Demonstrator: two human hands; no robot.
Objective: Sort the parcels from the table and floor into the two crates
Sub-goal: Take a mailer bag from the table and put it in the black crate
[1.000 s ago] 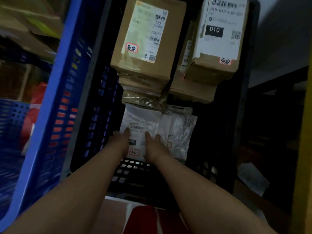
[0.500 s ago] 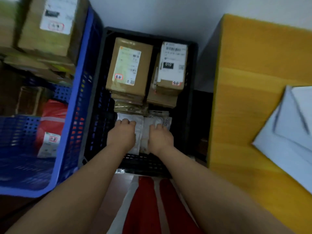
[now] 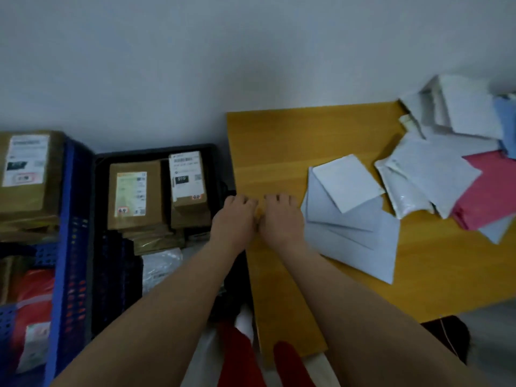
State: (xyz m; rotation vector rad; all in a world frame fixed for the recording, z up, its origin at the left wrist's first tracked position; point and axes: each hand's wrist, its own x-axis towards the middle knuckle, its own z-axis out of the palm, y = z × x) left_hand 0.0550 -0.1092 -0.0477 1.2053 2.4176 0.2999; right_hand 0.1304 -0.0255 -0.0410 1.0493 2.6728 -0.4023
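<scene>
Left hand (image 3: 233, 219) and right hand (image 3: 282, 220) side by side over the near left part of the table (image 3: 279, 141), knuckles up, fingers loosely bent, holding nothing; thumbs almost touching each other. Contact with the wood underneath not clear from this angle. Right hand just beside the grey envelope (image 3: 351, 241), apart from it by a narrow strip of table.

Parcels remaining on the table: grey envelope nearest, a white flat mailer (image 3: 347, 185) lying on its far part, further right a white poly bag (image 3: 402, 191), a pink mailer (image 3: 494, 188), and more white packets (image 3: 460, 113) at the far right corner.

Probably all light, thin and floppy; likely to sag when lifted by one corner. Plastic skins look smooth and glossy, so probably slippery when stacked. Best taken with a pinch at a near edge or with a flat palm slid beneath, top piece first.

On the left, low beside the table: black crate (image 3: 156, 153) already carrying brown cardboard boxes (image 3: 134, 194) and a pale bag (image 3: 162, 263); blue crate (image 3: 68, 247) further left with a box and a red parcel (image 3: 33, 291).
</scene>
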